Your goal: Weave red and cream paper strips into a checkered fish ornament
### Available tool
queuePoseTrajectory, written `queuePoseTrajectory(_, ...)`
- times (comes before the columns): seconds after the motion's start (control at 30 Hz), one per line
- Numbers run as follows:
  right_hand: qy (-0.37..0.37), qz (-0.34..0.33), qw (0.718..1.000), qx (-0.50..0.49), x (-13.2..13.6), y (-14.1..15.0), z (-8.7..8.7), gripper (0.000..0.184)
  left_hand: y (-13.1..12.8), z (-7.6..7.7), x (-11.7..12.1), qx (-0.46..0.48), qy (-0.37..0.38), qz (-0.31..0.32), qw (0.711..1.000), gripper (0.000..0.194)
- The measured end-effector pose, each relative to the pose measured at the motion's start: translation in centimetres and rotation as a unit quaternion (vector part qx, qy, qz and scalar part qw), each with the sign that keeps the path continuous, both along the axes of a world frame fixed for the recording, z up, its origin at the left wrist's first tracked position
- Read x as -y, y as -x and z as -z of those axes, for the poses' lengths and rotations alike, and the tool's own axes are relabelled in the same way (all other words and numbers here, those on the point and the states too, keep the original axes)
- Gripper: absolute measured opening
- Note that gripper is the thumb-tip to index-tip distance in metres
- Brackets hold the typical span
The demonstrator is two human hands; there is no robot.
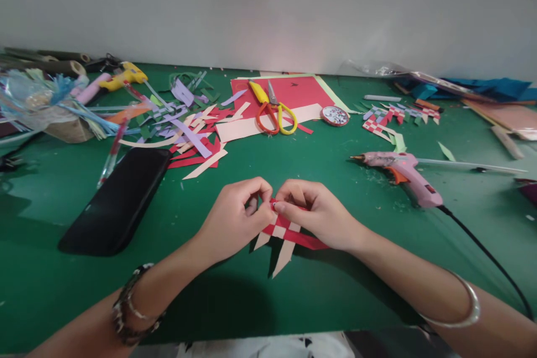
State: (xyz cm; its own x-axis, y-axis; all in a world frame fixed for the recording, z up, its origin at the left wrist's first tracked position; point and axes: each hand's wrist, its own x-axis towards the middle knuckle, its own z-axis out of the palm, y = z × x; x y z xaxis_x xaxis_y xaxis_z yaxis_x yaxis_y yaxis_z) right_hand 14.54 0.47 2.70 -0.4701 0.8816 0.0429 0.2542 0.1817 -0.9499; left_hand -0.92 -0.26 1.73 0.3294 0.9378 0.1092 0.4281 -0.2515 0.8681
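My left hand [239,210] and my right hand [316,212] meet over a small woven piece of red and cream paper strips [278,230] at the near middle of the table. Thumb and fingers of my left hand pinch its upper left edge. My right hand pinches the top beside them, with a cream strip showing between its fingers. Loose cream strip ends hang down toward me, and a red strip runs out under my right hand. Part of the weave is hidden by the fingers.
A black phone [119,201] lies left, with paper strips [195,128] behind it. Scissors [274,109] rest on red paper [302,89] near a round dish [334,116]. A pink glue gun [405,173] trails its cord at right; a yellow glue gun [123,76] lies far left.
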Motion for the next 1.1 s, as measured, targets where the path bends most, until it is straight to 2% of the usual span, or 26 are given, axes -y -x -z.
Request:
queuePoseTrajectory(0.33,0.023,0.008,1.0,-0.007,0.2,-0.1,0.0,0.022,0.1,-0.3,-0.1,-0.003,0.0,-0.021,1.0,0.009)
queuePoseTrajectory(0.4,0.031,0.006,0.999,-0.005,0.2,-0.3,0.0,0.021,0.4,-0.4,-0.4,0.014,0.009,-0.05,0.999,0.008)
queuePoseTrajectory(0.5,0.039,0.001,0.999,-0.01,0.1,-0.5,0.0,0.019,1.1,-0.5,-1.2,0.058,0.035,-0.129,0.989,0.008)
queuePoseTrajectory(0.57,0.043,0.001,0.999,-0.016,0.1,-0.6,0.1,0.018,1.4,-0.5,-1.6,0.08,0.04,-0.152,0.984,0.01)
queuePoseTrajectory(0.73,0.058,0.006,0.998,-0.012,-0.1,-0.6,0.5,0.019,1.2,-0.3,-1.1,0.047,0.008,-0.081,0.996,0.022)
queuePoseTrajectory(0.93,0.039,0.01,0.999,0.005,-0.2,-0.6,0.4,0.017,0.6,-0.3,-0.7,0.04,0.027,0.024,0.999,0.009)
queuePoseTrajectory(1.1,0.036,0.0,0.999,0.013,-0.3,-0.7,0.2,0.018,0.9,-0.1,-1.0,0.078,0.083,0.028,0.993,0.009)
